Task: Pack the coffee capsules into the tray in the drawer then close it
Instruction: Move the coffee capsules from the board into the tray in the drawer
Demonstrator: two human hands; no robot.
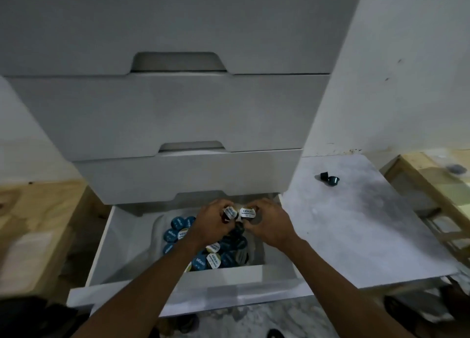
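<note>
The bottom drawer [178,286] of a white cabinet stands pulled out. Inside it a white tray [223,271] holds several coffee capsules [201,258] with blue and white lids. Both my hands hover over the tray's far end. My left hand [213,223] grips a dark capsule with a white lid [229,213]. My right hand [267,223] pinches another white-lidded capsule [247,212]. Two dark capsules [329,178] lie on the grey board to the right of the cabinet.
Three shut drawers [165,113] rise above the open one. A grey marbled board [356,223] lies to the right, beside a wooden frame [419,185]. Plywood [38,210] lies at the left. The drawer's left part [127,236] is bare.
</note>
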